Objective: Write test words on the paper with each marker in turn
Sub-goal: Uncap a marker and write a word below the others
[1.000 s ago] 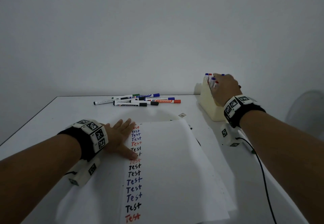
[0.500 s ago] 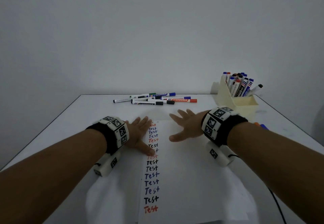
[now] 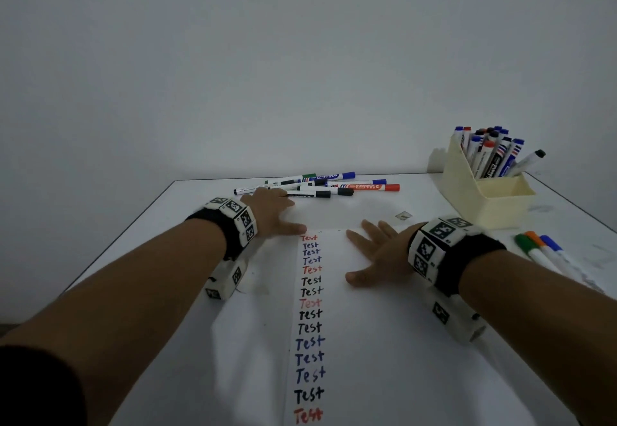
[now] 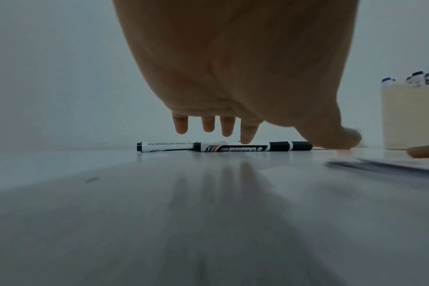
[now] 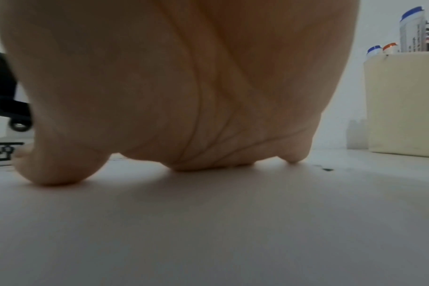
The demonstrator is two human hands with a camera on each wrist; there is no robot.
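White paper [image 3: 384,342] lies before me with a column of "Test" words in red, blue and black. My right hand [image 3: 374,252] lies flat and open on the paper's top right, palm down [image 5: 184,116]. My left hand [image 3: 270,208] reaches forward with straight fingers [image 4: 247,133] hanging over a black marker [image 4: 252,148], its thumb near the paper's top edge. It holds nothing. Several loose markers [image 3: 320,185] lie at the back of the table.
A cream holder [image 3: 484,192] with several upright markers stands at the back right [image 5: 404,100]. Green, orange and blue markers [image 3: 541,248] lie to the right of my right wrist. The white table's left edge [image 3: 117,242] runs diagonally.
My left hand has left the paper's side and moved forward to the loose markers. My right hand came from the holder a second ago and now lies flat on the paper.
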